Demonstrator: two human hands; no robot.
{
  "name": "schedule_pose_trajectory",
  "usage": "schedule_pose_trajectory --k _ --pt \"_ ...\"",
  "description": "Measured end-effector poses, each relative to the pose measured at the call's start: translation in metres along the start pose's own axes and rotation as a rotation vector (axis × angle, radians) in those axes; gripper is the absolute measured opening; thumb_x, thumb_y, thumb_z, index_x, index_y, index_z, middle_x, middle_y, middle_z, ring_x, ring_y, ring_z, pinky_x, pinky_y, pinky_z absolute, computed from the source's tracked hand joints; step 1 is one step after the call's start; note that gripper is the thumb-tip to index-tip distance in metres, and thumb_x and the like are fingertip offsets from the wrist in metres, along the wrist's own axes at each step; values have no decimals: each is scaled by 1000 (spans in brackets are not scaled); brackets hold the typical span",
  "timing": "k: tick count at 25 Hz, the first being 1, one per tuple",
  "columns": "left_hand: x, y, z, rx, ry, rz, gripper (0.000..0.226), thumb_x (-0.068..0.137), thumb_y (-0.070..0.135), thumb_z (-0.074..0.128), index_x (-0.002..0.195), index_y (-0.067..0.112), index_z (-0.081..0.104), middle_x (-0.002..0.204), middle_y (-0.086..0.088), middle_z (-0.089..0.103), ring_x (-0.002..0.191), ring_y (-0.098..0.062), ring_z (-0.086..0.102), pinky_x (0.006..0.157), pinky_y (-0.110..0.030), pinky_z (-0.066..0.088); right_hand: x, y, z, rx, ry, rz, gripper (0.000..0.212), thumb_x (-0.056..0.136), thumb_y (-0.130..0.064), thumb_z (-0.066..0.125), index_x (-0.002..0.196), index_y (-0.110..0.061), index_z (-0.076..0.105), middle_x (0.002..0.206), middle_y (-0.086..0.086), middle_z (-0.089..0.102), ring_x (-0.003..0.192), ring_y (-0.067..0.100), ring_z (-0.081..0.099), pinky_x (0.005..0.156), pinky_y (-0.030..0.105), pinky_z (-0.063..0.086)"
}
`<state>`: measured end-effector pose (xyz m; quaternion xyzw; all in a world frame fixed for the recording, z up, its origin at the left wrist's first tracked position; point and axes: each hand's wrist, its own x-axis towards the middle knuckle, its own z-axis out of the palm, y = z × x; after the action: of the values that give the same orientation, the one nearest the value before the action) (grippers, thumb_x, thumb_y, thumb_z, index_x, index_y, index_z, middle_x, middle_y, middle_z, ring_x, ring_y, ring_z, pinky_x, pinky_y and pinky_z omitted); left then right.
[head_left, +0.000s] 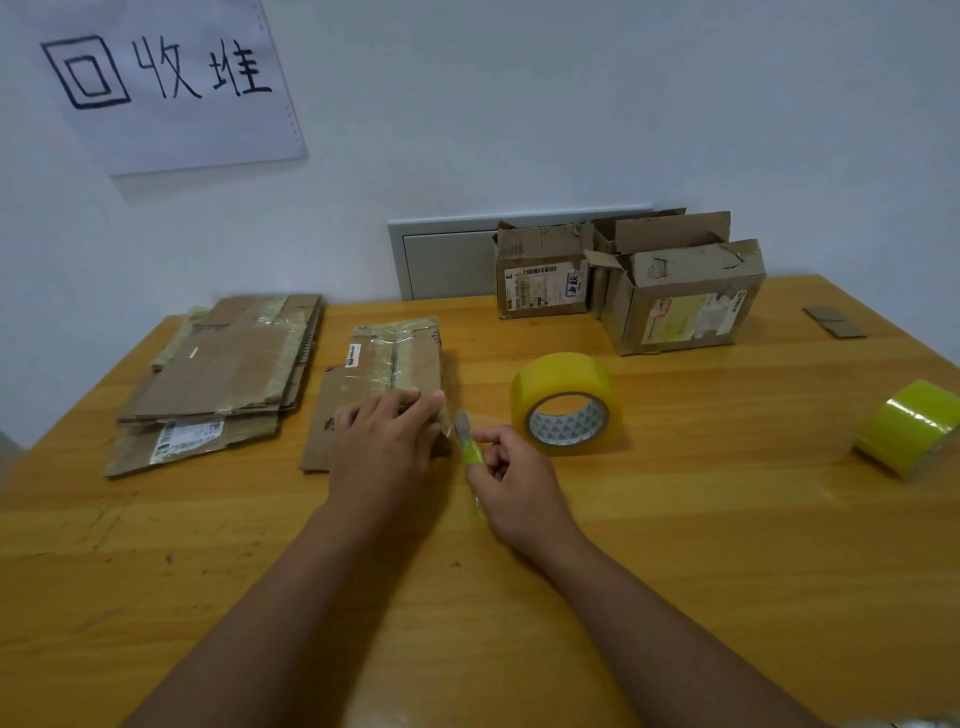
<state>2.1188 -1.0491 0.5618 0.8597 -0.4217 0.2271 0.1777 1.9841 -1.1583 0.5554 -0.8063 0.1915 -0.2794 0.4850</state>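
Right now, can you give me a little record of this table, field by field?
Left hand: presses flat on the flattened box
Right hand: grips a green knife, blade near the box's right edge
Tape: one yellow roll beside the right hand, a second roll at the table right edge
Stack: flattened cardboard, far left
Open boxes: two, at the back by the wall
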Motion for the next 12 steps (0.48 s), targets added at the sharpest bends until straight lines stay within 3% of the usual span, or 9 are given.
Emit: schedule_pose_trajectory --k 3,6,10,12 --pt "5 -3 -10 14 -107 3 50 93 56 34 128 33 61 122 0 63 110 -24 61 89 -44 45 0 -3 0 5 29 -7 23 87 -8 62 110 -13 63 60 -8 41 56 6 42 55 21 33" --pt "7 -5 -15 21 -167 19 60 91 62 24 132 34 58 126 1 61 113 -23 59 89 -42 46 -1 -9 2 -24 38 -20 25 88 -10 61 113 -14 64 60 -7 41 56 7 42 54 22 32" --pt "5 -7 -12 16 -167 32 41 96 50 49 132 33 59 124 0 62 111 -25 60 88 -43 46 -1 -11 2 -88 -2 -3 26 88 -11 60 113 -13 64 61 -7 43 56 7 42 56 23 34" --pt "6 -8 -11 2 -169 29 38 94 42 60 131 33 60 124 0 63 111 -26 61 87 -43 46 -4 -13 4 -149 -131 29 29 87 -14 60 116 -14 65 64 -8 49 61 6 47 63 28 42"
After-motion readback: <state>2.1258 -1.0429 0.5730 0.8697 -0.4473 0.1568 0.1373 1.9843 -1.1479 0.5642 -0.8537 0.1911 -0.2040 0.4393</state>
